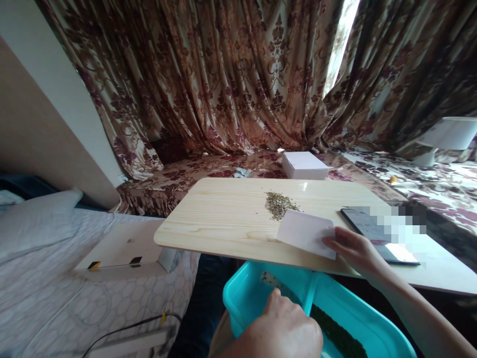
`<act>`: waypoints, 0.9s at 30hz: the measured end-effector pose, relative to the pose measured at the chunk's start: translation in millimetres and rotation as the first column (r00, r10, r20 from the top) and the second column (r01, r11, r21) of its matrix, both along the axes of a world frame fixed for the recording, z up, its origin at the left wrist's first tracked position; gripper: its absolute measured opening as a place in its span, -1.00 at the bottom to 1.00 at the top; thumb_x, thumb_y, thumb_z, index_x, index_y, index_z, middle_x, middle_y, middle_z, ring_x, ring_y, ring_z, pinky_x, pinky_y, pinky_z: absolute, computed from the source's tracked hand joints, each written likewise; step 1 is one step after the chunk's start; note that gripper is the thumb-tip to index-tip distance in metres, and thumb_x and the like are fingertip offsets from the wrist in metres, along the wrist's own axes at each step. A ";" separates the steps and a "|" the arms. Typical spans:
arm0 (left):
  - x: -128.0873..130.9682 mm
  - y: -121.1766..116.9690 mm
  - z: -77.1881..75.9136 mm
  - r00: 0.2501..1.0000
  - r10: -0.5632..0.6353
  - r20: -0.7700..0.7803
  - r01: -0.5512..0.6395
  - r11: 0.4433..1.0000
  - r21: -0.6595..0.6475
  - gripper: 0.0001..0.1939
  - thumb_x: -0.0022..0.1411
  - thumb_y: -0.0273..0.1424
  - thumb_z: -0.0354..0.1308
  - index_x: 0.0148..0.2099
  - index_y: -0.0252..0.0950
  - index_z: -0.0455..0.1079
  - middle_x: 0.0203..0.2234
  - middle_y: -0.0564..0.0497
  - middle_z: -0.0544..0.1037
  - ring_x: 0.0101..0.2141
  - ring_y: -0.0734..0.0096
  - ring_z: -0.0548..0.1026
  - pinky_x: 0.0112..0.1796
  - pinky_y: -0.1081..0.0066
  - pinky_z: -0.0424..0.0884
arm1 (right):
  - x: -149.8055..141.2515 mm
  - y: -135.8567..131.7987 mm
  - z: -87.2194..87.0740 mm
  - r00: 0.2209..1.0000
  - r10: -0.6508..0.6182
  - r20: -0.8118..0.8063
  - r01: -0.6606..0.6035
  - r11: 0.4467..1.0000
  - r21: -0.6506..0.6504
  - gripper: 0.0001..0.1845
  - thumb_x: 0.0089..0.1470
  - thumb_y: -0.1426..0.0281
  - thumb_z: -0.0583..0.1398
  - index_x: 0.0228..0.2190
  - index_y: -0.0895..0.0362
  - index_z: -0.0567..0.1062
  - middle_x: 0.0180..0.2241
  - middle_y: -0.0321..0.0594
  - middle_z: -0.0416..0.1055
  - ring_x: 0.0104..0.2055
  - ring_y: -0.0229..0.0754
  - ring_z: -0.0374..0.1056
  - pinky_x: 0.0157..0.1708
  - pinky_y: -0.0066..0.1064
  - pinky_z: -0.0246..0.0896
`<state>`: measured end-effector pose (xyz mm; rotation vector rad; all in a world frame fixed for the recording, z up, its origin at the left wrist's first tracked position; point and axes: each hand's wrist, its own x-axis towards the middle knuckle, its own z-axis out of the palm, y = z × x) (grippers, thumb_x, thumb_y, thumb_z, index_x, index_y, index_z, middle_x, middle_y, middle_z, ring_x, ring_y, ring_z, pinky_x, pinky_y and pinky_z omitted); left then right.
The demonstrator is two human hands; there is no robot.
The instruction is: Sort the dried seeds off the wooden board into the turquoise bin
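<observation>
My right hand pinches the right end of a white card, which is held slightly tilted over the front part of a light wooden table. Touching or close to the card's far left corner is a loose spread of small greenish-brown grains. Below the table's front edge, my left hand is closed over a turquoise divided bin; what its fingers hold, if anything, is hidden. Dark green grains lie in the bin's right compartment, and a few mixed grains show in the left one.
A dark tablet, partly blurred out, lies at the table's right. Behind the table are a white box and a folded cloth. To the left, a flat white box and a cable rest on the bed.
</observation>
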<state>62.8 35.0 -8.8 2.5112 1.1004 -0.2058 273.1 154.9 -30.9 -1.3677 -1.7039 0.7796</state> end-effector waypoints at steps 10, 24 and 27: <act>-1.6 1.0 -4.8 1.000 0.011 0.029 -0.011 1.000 -0.006 -0.85 0.12 -0.33 0.15 -0.37 -0.31 0.47 -0.52 -0.16 0.54 -0.41 0.17 0.47 -0.18 0.15 0.26 | -1.6 -7.1 13.9 0.991 0.036 -0.131 -0.046 0.996 -0.070 -0.51 -0.31 -0.08 0.36 -0.50 0.07 0.59 -0.50 -0.17 0.55 -0.44 -0.05 0.45 -0.49 -0.31 0.38; 1.5 2.6 24.6 0.988 -0.004 -0.152 -0.014 0.993 -0.114 -0.82 0.14 -0.38 0.13 -0.28 -0.36 0.50 -0.46 -0.23 0.56 -0.39 0.12 0.49 -0.17 0.14 0.28 | -16.3 -19.9 18.9 0.965 0.228 -0.129 -0.250 0.947 -0.201 -0.60 -0.25 -0.02 0.36 -0.55 0.07 0.56 -0.54 -0.20 0.52 -0.45 -0.05 0.45 -0.52 -0.30 0.40; -11.6 -1.3 12.0 0.996 0.042 -0.078 -0.047 0.996 -0.075 -0.86 0.12 -0.47 0.09 -0.34 -0.32 0.48 -0.52 -0.15 0.54 -0.44 0.19 0.48 -0.19 0.20 0.28 | 5.3 -17.7 20.8 0.987 0.058 -0.149 -0.080 0.987 -0.142 -0.60 -0.29 0.00 0.39 -0.51 0.05 0.59 -0.45 -0.15 0.58 -0.36 0.01 0.49 -0.40 -0.28 0.44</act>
